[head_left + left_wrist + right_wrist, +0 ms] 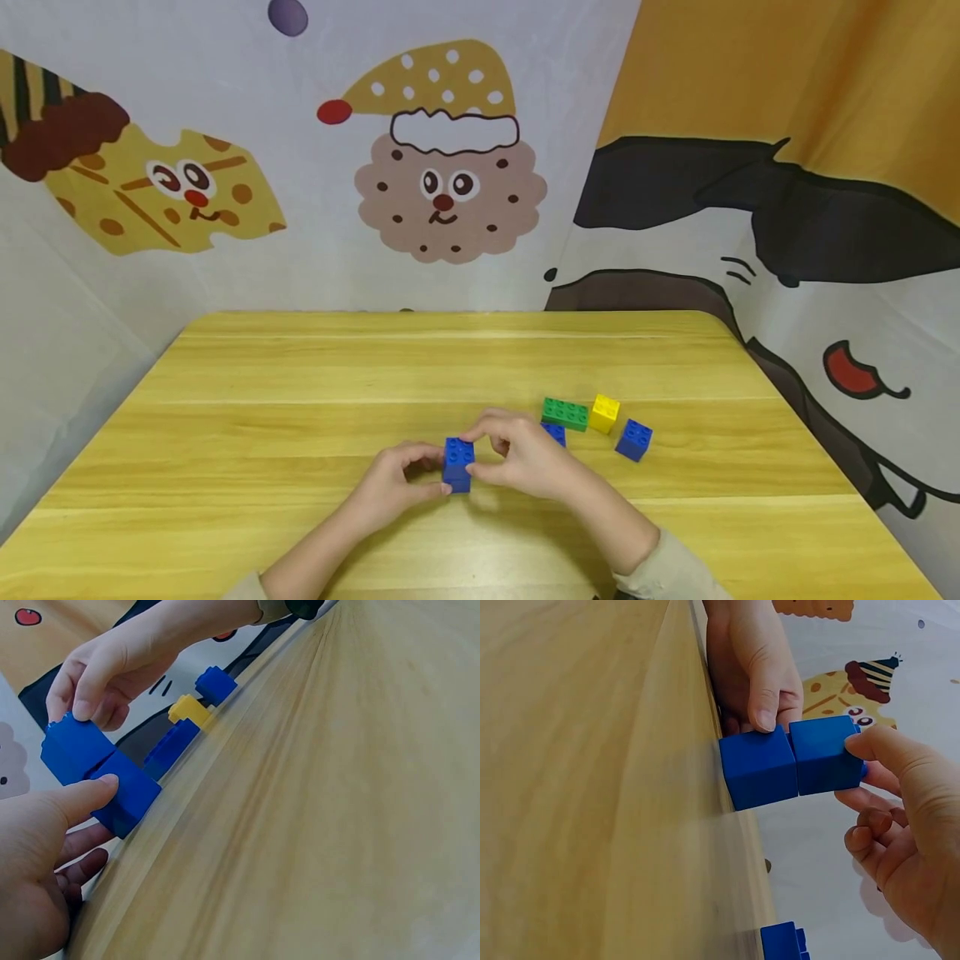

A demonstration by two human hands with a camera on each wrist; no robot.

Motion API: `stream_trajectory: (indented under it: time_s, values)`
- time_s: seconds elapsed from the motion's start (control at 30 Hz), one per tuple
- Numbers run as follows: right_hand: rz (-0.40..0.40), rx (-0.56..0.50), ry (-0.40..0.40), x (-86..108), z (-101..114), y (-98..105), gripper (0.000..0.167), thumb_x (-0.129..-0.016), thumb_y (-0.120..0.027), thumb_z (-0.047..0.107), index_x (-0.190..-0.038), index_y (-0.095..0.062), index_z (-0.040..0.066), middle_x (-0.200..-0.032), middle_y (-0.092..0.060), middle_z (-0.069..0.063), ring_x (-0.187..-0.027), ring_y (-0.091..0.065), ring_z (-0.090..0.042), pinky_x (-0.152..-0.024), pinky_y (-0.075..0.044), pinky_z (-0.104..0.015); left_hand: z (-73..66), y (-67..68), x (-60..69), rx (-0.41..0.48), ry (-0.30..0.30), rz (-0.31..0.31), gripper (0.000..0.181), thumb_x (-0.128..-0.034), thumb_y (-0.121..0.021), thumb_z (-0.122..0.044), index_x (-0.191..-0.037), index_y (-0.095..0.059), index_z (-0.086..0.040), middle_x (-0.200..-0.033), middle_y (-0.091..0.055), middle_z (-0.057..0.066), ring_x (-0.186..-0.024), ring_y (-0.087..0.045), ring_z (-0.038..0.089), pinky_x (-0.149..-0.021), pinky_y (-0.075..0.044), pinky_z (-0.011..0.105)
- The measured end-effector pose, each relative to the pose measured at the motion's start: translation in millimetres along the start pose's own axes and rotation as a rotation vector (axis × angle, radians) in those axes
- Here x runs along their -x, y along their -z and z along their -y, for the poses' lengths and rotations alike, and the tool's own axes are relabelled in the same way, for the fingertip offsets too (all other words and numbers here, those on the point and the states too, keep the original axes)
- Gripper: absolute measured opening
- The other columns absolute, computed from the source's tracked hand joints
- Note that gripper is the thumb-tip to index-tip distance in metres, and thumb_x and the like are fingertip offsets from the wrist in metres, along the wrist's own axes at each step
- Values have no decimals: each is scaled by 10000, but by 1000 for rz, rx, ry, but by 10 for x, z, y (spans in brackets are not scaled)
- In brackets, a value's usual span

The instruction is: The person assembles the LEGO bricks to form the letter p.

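Observation:
Two blue toy bricks stand one above the other on the table, with a thin slanted gap between them in both wrist views. My left hand [395, 479] pinches the lower blue brick [759, 769] between thumb and fingers. From the other side my right hand [529, 456] pinches the upper blue brick [459, 455] near its studded top. In the left wrist view, the left thumb [90, 799] presses the side of the lower brick, and the right fingers are at the upper brick's studded end. The far sides of both bricks are hidden.
Right of the hands lie a green brick [565, 413], a yellow brick [604, 413] and a blue brick [634, 440]. Another blue brick [554, 433] is partly hidden behind my right hand. The wooden table [262, 400] meets a printed cloth [315, 267] at its far edge.

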State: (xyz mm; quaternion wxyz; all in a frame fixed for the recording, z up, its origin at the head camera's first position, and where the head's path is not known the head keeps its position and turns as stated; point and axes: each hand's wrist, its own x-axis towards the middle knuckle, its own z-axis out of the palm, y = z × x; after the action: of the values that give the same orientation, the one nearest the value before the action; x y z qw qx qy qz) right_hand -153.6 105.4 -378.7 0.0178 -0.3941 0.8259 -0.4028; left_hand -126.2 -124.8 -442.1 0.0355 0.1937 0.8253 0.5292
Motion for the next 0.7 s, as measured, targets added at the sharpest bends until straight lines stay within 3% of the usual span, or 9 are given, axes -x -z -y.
stream_trajectory:
  time_s: [0.33, 0.7]
  values:
    - [27, 3, -56, -8, 52, 11, 282, -788, -778, 116, -1056, -697, 78, -800, -565, -94, -597, -354, -32, -523, -322, -181, -13, -4, -28, -18, -17, 15, 339, -776, -805, -244, -1060, -700, -92, -987, -656, -33, -916, -577, 188, -823, -470, 355]
    - [-29, -117, -34, 10, -58, -76, 282, -779, -788, 85, -1050, -712, 70, -769, -551, -146, -556, -371, -21, -519, -371, -187, -12, 36, -45, 7, -5, 43, 325, -773, -806, -211, -1056, -703, -90, -967, -668, -38, -891, -577, 203, -785, -479, 320]
